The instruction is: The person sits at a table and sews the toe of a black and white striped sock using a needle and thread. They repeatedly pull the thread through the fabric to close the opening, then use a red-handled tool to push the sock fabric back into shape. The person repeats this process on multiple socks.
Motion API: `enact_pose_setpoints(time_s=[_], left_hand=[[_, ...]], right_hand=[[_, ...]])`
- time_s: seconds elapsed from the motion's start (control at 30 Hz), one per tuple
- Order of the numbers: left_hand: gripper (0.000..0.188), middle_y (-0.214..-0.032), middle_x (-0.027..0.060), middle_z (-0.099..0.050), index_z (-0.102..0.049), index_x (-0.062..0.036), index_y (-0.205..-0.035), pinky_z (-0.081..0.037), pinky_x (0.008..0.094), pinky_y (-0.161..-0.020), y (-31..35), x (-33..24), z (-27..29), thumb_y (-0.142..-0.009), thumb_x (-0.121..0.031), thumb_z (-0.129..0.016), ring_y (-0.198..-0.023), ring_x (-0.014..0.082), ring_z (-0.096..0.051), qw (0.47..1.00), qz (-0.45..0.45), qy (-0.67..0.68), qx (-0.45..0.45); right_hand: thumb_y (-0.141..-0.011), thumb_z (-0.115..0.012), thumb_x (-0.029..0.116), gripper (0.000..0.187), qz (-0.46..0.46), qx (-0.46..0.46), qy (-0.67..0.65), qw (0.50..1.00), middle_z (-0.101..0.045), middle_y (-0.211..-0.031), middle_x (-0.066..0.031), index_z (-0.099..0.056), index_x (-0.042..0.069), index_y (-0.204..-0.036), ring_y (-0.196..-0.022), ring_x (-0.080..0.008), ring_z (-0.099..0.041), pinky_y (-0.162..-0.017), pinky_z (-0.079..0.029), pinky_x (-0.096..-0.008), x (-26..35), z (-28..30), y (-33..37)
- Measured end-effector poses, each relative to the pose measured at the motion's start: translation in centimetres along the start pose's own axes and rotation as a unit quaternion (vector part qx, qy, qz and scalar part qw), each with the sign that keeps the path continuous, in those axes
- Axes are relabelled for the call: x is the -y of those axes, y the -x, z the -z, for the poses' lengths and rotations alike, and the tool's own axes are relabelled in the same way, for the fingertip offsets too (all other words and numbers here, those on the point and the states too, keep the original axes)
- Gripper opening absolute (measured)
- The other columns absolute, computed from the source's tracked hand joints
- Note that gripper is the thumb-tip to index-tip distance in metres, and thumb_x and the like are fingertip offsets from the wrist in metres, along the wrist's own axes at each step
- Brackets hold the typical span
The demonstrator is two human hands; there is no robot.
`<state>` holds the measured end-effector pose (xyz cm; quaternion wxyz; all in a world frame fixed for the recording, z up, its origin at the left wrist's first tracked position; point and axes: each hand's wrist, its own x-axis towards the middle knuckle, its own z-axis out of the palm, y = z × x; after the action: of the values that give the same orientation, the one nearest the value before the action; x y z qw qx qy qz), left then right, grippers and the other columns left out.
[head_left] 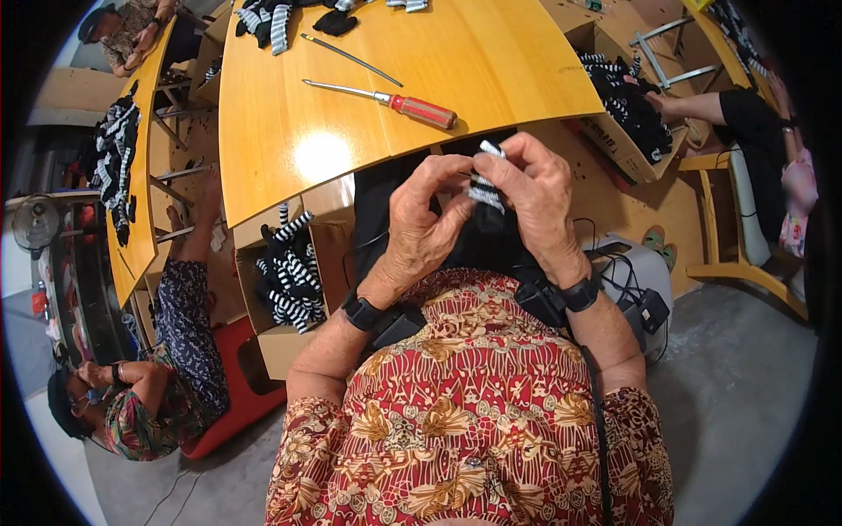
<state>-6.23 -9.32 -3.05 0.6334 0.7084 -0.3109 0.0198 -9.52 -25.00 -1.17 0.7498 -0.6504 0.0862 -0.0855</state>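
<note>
In front of my chest, just off the table's near edge, both hands hold a small black-and-white striped knit piece (488, 195). My right hand (542, 209) pinches it, with the thumb lying across its upper part. From the other side, the thumb and forefinger of my left hand (419, 221) close on its edge. The lower end of the piece looks black and merges with the dark cloth behind it. On the yellow table (491, 53) lie a screwdriver (421, 110) with a red handle and a thin dark rod (351, 59), both apart from my hands.
Striped and black knit pieces (279, 26) lie at the table's far edge. An open carton (289, 342) with striped pieces stands at my left, another carton (627, 162) at the right. People sit at both sides. Cables (627, 285) hang over a pale box at my right.
</note>
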Motion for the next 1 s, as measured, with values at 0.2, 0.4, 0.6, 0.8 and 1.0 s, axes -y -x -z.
enact_pose_setpoints(time_s=[0.2, 0.4, 0.6, 0.8, 1.0], left_hand=[[0.008, -0.084, 0.0040, -0.062, -0.055, 0.0014, -0.096, -0.051, 0.0234, -0.066, -0.4, 0.6, 0.4, -0.088, 0.005, -0.056, -0.075, 0.0088, -0.061, 0.981, 0.115, 0.136, -0.075], [0.003, -0.084, 0.0037, -0.061, -0.055, 0.0010, -0.094, -0.053, 0.0224, -0.064, -0.5, 0.2, 0.1, -0.092, 0.001, -0.056, -0.072, 0.0078, -0.059, 0.982, 0.142, 0.109, -0.054], [0.005, -0.079, 0.0050, -0.060, -0.056, 0.0003, -0.095, -0.049, 0.0248, -0.061, -0.2, -0.4, 1.0, -0.090, 0.001, -0.059, -0.070, 0.0103, -0.059, 0.993, 0.108, 0.023, 0.048], [0.015, -0.086, 0.0054, -0.059, -0.055, -0.0011, -0.104, -0.048, 0.0264, -0.065, 0.3, -0.4, 1.1, -0.091, -0.005, -0.061, -0.074, 0.0115, -0.059, 0.994, 0.088, 0.063, 0.017], [0.041, -0.102, 0.0021, -0.059, -0.048, -0.0002, -0.126, -0.045, 0.0215, -0.079, -0.5, -1.4, 0.8, -0.095, -0.025, -0.061, -0.083, 0.0058, -0.055, 0.883, 0.285, 0.372, -0.018]], right_hand=[[-0.086, -0.071, 0.013, 0.028, 0.009, 0.002, -0.046, 0.999, -0.062, -0.086, -0.0014, -0.058, -0.001, -0.106, -0.068, -0.0040, -0.054, -0.059, -0.045, -0.0174, -0.6, 0.1, 0.7], [-0.084, -0.070, 0.004, 0.022, 0.038, 0.025, 0.021, 0.999, -0.061, -0.087, 0.0001, -0.060, 0.002, -0.103, -0.079, -0.0047, -0.057, -0.073, -0.049, -0.0200, -1.5, -0.3, 0.7], [-0.082, -0.070, 0.001, 0.017, 0.069, 0.019, 0.067, 0.995, -0.061, -0.082, -0.0001, -0.058, 0.003, -0.093, -0.075, -0.0069, -0.059, -0.067, -0.051, -0.0242, -1.6, -0.1, 0.7], [-0.075, -0.070, -0.005, 0.021, 0.237, -0.024, 0.213, 0.948, -0.060, -0.081, -0.0081, -0.057, 0.002, -0.091, -0.072, -0.0167, -0.063, -0.063, -0.050, -0.0284, -0.9, -0.5, 0.9], [-0.069, -0.068, -0.010, 0.025, 0.392, 0.010, 0.260, 0.882, -0.059, -0.082, -0.0106, -0.058, 0.002, -0.089, -0.075, -0.0279, -0.063, -0.067, -0.053, -0.0342, -0.7, -1.1, 0.7]])
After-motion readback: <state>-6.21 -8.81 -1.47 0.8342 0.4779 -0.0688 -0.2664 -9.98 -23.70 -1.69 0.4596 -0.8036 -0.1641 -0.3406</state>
